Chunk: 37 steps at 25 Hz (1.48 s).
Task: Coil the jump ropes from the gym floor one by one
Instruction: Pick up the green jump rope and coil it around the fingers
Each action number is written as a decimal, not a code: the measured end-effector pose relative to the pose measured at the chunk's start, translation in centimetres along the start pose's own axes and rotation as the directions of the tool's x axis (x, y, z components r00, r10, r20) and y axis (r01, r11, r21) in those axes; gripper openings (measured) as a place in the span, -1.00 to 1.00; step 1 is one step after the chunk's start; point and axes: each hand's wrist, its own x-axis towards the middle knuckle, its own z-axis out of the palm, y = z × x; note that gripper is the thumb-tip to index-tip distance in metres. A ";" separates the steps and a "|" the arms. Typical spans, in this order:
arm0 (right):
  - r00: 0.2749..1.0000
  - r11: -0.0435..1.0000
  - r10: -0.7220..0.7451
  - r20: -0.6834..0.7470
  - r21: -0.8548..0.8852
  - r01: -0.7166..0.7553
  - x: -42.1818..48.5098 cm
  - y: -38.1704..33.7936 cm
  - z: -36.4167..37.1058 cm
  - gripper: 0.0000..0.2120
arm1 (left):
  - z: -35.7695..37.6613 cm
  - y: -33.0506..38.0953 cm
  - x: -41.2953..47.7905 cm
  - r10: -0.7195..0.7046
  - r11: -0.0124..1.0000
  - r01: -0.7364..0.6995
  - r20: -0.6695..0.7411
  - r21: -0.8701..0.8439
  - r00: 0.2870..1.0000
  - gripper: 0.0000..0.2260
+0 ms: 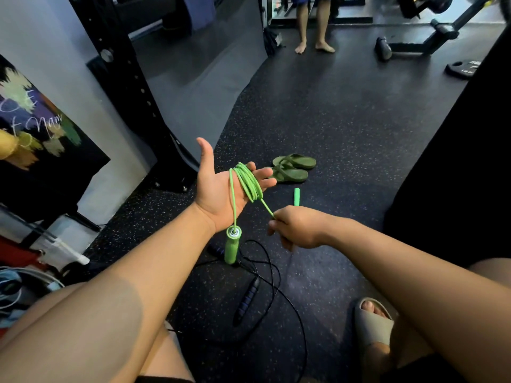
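A green jump rope (248, 181) is wound in several loops round the straight fingers of my left hand (218, 189), which is held palm up. One green handle (231, 246) hangs from the rope below my left wrist. My right hand (297, 227) pinches the rope's free end just right of the loops, and the other green handle (296, 196) sticks up behind its knuckles. A black jump rope (272, 283) with dark blue-ribbed handles (247, 301) lies loose on the dark floor between my knees.
A pair of green sandals (291, 167) lies on the floor beyond my hands. A black rack upright (132, 87) stands at the left, a dark bulk at the right. Another person's bare legs (313, 23) stand far back near a weight plate (463, 68).
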 end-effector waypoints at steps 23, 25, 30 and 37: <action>0.883 0.852 -0.250 -0.397 0.343 0.396 -1.2 0.8 -4.8 -0.69 | 1.4 -2.5 -0.7 -0.472 0.804 0.302 0.240 0.512 0.848 0.02; 0.888 0.805 -0.160 -0.431 0.464 0.371 -0.3 1.8 -3.1 -0.68 | 1.4 -2.0 -0.9 -0.446 0.836 0.279 0.290 0.472 0.847 0.00; 0.959 0.746 0.006 -0.283 0.640 0.184 0.9 1.9 0.4 -0.42 | 1.3 -0.4 -1.1 -0.274 0.930 0.180 0.280 0.320 0.920 -0.06; 0.991 0.871 -0.029 -0.127 0.484 0.087 0.4 0.9 1.5 -0.68 | 0.1 1.7 -0.6 0.113 0.994 -0.113 0.019 0.010 0.993 -0.03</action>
